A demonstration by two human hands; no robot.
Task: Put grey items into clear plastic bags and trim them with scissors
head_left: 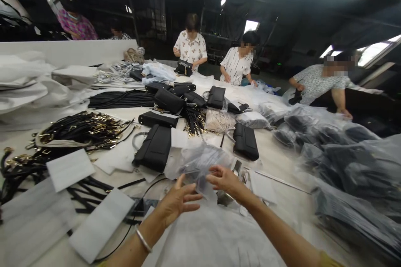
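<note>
My left hand (178, 202) hovers over the table with fingers spread, holding nothing. My right hand (224, 179) reaches forward with its fingers at the near edge of a crumpled clear plastic bag (200, 162); whether it grips the bag is unclear. Just beyond lie a black purse (155, 148) on the left and another black purse (246, 142) on the right. White wrapping fabric (216, 238) is spread under my forearms.
Black straps with gold clasps (81, 129) are heaped at left among white paper sheets (70, 169). Bagged black purses (344, 154) pile up along the right. More purses (216, 96) sit mid-table. Three people work at the far side.
</note>
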